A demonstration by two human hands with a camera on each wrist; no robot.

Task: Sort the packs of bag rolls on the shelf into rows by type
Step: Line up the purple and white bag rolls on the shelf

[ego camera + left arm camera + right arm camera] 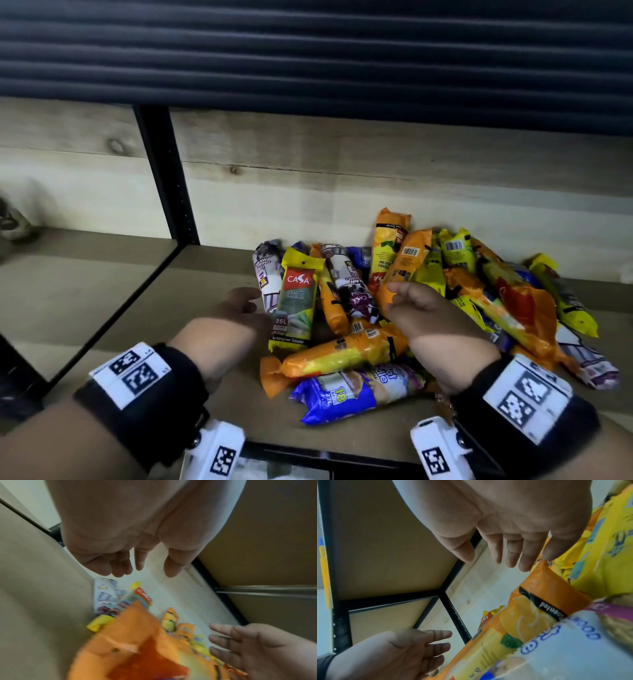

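Note:
A jumbled pile of bag-roll packs (496,291) lies on the wooden shelf (137,308). At its left edge are a white-and-purple drawstring pack (267,277) and a yellow Casa pack (296,301). In front lie an orange pack (342,353) and a blue pack (352,394). My left hand (245,301) hovers just left of the white-and-purple pack, fingers relaxed, holding nothing. My right hand (397,298) is over the middle of the pile, loosely open and empty. In the right wrist view its fingers (511,555) are spread above the orange pack (530,608), the little finger near its crimped end.
A black upright post (171,192) and a black divider rail split the shelf; the bay to the left holds a dim object at the far edge. A pale wooden back panel (342,178) stands behind the pile, a dark ribbed shutter (308,51) above. The black front edge (308,452) is below my wrists.

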